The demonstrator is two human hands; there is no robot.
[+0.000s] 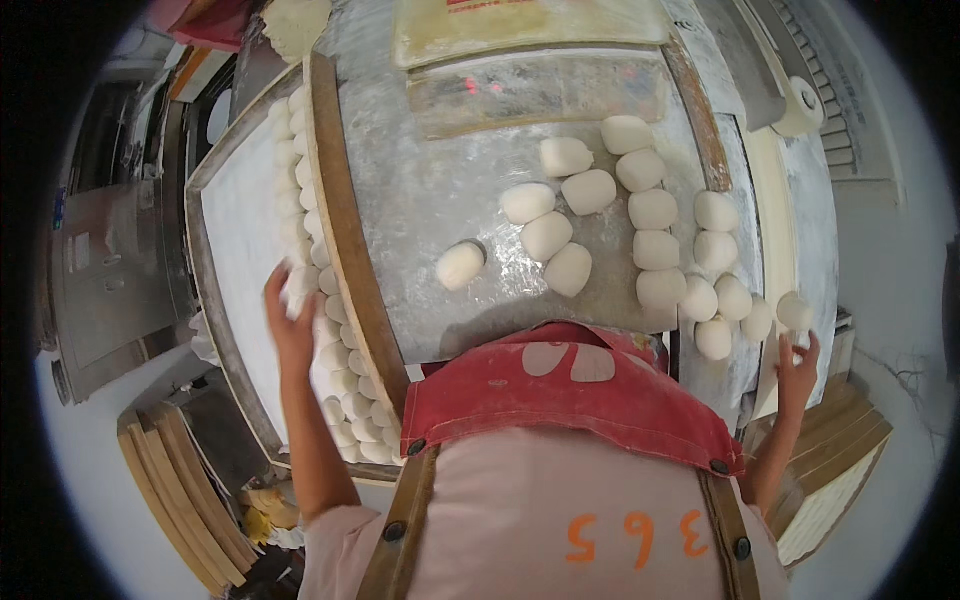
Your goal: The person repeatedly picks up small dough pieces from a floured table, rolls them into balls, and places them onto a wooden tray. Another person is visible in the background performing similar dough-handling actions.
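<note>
My left hand (291, 319) reaches into a wood-framed tray (358, 247), fingers around a white dough piece (302, 280) at the edge of the packed rows; whether it grips the piece is unclear. At the far right my right hand (796, 364) has its fingers apart just below a round dough piece (794, 310) on a pale belt; the fingertips are at or near its lower edge. Several smooth dough pieces (654, 210) lie on the floured metal worktop (420, 180) between the hands, and one (460, 265) sits apart from them.
A floury transparent cover (536, 94) and a yellowish lid (525, 30) are at the back. A wooden strip (697, 112) borders the belt side, near a white roller (802, 105). Stacked wooden trays stand at lower left (180, 495) and lower right (832, 465).
</note>
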